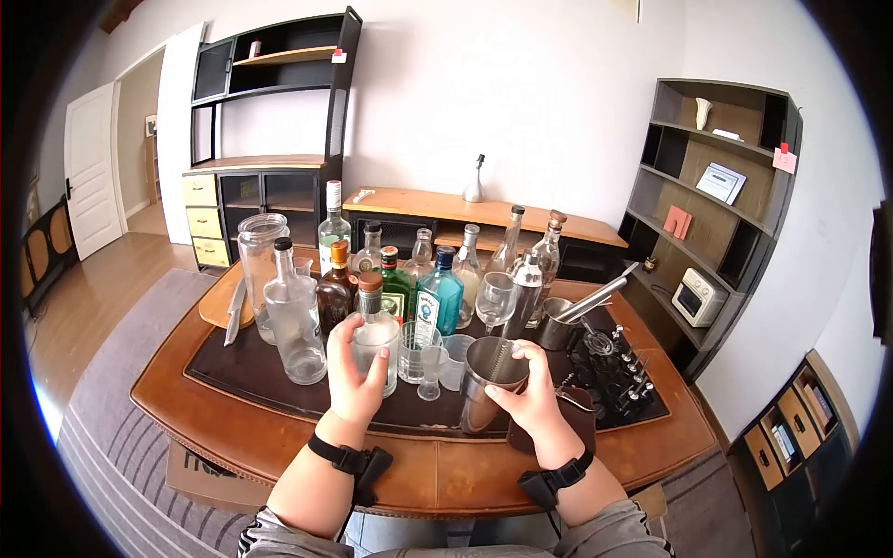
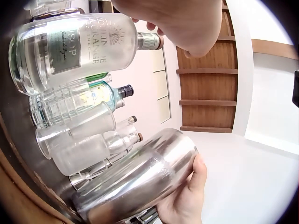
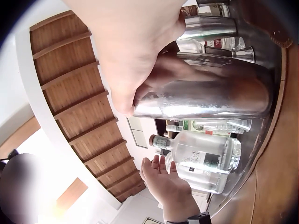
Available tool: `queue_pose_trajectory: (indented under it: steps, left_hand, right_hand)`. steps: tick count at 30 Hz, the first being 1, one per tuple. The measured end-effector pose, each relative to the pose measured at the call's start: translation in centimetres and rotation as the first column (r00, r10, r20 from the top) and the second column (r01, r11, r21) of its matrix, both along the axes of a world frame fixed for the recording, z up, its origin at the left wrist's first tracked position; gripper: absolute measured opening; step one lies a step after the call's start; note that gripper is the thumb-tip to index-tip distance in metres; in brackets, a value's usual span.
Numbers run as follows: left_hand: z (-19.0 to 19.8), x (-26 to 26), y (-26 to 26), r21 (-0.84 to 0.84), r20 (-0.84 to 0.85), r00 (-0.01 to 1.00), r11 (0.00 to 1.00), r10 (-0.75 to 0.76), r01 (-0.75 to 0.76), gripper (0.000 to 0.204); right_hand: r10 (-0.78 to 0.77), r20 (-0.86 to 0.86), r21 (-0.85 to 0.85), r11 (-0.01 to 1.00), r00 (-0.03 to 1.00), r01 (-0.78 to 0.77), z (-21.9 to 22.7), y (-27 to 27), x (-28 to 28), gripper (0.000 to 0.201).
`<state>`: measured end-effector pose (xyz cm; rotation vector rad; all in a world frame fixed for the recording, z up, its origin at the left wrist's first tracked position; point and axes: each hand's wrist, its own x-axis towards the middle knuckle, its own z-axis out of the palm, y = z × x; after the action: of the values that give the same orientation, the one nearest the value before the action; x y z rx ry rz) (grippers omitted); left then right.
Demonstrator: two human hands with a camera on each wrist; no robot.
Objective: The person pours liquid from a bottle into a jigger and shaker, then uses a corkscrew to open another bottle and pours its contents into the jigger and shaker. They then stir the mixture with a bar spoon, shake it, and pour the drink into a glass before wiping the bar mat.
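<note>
Reaching over the front edge of the table (image 1: 400,472), both forearms are angled inward. The metal cup (image 1: 477,402) is gripped near its rim by the right hand (image 1: 537,402), right of the middle of that edge. The left hand (image 1: 357,389) is held open, fingers extended, near the brown-capped bottle (image 1: 378,333); whether the bottle is touched cannot be told.

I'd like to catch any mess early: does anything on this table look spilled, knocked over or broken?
Nothing stands out: the bottles and the stemmed glass stand upright on the table, with no spill or break visible.
</note>
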<state>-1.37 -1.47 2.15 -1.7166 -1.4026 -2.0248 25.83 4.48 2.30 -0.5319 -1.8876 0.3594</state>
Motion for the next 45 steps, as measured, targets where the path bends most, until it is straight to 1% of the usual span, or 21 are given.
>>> queue_pose_trajectory:
  steps: [3, 4, 7, 8, 11, 14, 17, 19, 21, 23, 24, 25, 27, 30, 33, 34, 35, 37, 40, 43, 45]
  left_hand:
    - [-0.1, 0.1, -0.1, -0.012, -0.029, 1.000, 1.000, 0.006, -0.006, 0.056]
    - [0.0, 0.1, -0.1, -0.025, -0.007, 1.000, 1.000, 0.003, -0.004, 0.055]
    - [-0.1, -0.1, 0.0, -0.016, 0.047, 0.999, 1.000, -0.024, 0.025, 0.053]
    - [0.1, -0.1, -0.2, -0.027, 0.052, 0.998, 0.999, -0.023, 0.024, 0.052]
    - [0.3, -0.1, -0.1, -0.010, 0.046, 0.999, 1.000, 0.004, -0.004, 0.052]
    - [0.3, -0.1, 0.0, -0.009, 0.056, 0.998, 1.000, -0.002, 0.002, 0.051]
    - [0.4, -0.1, -0.1, -0.011, 0.036, 0.999, 1.000, 0.015, -0.014, 0.050]
    - [0.3, 0.0, -0.2, -0.015, 0.043, 0.999, 1.000, 0.011, -0.011, 0.050]
    - [0.4, -0.1, -0.2, -0.017, 0.055, 0.998, 1.000, 0.005, -0.004, 0.050]
    - [0.4, 0.0, -0.2, -0.017, 0.073, 0.997, 1.000, -0.005, 0.006, 0.050]
    - [0.4, 0.0, -0.2, -0.019, 0.079, 0.997, 1.000, -0.018, 0.019, 0.049]
    - [0.3, 0.0, -0.3, -0.020, 0.085, 0.996, 0.999, -0.030, 0.032, 0.049]
    - [0.4, -0.1, -0.3, -0.024, 0.080, 0.997, 0.999, -0.024, 0.026, 0.048]
    - [0.5, -0.2, -0.3, -0.024, 0.057, 0.998, 1.000, 0.018, -0.017, 0.049]
    - [0.5, -0.4, -0.3, -0.023, 0.062, 0.998, 1.000, 0.016, -0.015, 0.049]
    - [0.3, -0.4, -0.2, -0.025, 0.068, 0.998, 1.000, 0.008, -0.006, 0.049]
    - [0.3, -0.4, -0.1, -0.027, 0.073, 0.997, 1.000, -0.001, 0.003, 0.049]
    - [0.5, -0.4, -0.1, -0.022, 0.055, 0.998, 1.000, 0.005, -0.004, 0.049]
    - [0.3, -0.4, 0.0, -0.018, 0.026, 1.000, 1.000, 0.010, -0.009, 0.049]
    - [0.4, -0.5, 0.0, -0.005, 0.009, 1.000, 1.000, 0.004, -0.004, 0.048]
    - [0.5, -0.5, -0.1, -0.010, 0.013, 1.000, 1.000, 0.007, -0.007, 0.048]
  right_hand:
    - [0.000, -0.066, -0.106, 0.994, 0.998, -0.007, -0.8, 0.6, -0.5, 0.065]
    - [0.018, -0.076, -0.176, 0.984, 0.997, -0.031, -1.3, 1.0, -0.4, 0.070]
    - [0.124, -0.227, -0.424, 0.880, 0.966, -0.213, -0.3, 0.1, -1.0, 0.074]
    - [0.120, -0.196, -0.462, 0.864, 0.973, -0.199, -0.1, 0.0, -0.8, 0.073]
    - [0.034, 0.041, -0.314, 0.949, 0.999, -0.020, -0.2, 0.7, 0.3, 0.070]
    - [0.093, 0.137, -0.274, 0.960, 0.986, -0.052, 1.2, 0.5, 1.4, 0.069]
    - [0.016, 0.262, -0.267, 0.962, 0.965, 0.056, 3.4, -0.4, 2.5, 0.068]
    - [0.014, 0.049, -0.338, 0.941, 0.999, 0.003, 4.2, 0.3, 3.0, 0.062]
    - [-0.095, 0.013, -0.305, 0.948, 0.995, 0.095, 6.1, 2.1, 3.5, 0.058]
    - [-0.223, 0.066, -0.117, 0.966, 0.973, 0.230, 8.5, 5.0, 3.5, 0.054]
    - [-0.243, 0.066, -0.117, 0.961, 0.968, 0.250, 8.6, 5.4, 3.5, 0.052]
    - [-0.371, 0.099, -0.067, 0.923, 0.923, 0.378, 11.0, 8.0, 2.7, 0.051]
    - [-0.385, 0.106, -0.160, 0.903, 0.917, 0.398, 12.2, 11.8, 2.3, 0.052]
    - [-0.442, 0.180, -0.212, 0.855, 0.879, 0.474, 11.8, 17.2, 2.1, 0.055]
    - [-0.415, 0.182, -0.319, 0.832, 0.891, 0.453, 10.5, 20.5, 0.6, 0.062]
    - [-0.401, 0.215, -0.421, 0.784, 0.891, 0.455, 10.0, 20.6, 1.2, 0.063]
    - [-0.455, 0.170, -0.329, 0.810, 0.874, 0.486, 8.1, 22.8, 1.3, 0.060]
    - [-0.462, 0.154, -0.333, 0.808, 0.874, 0.486, 6.7, 24.2, 1.2, 0.058]
    - [-0.385, 0.026, -0.540, 0.771, 0.923, 0.337, 5.7, 24.5, 1.0, 0.054]
    - [-0.285, -0.209, -0.609, 0.787, 0.935, 0.104, 5.6, 23.5, 0.4, 0.045]
    - [-0.290, -0.163, -0.557, 0.816, 0.943, 0.155, 5.2, 24.1, 0.9, 0.040]
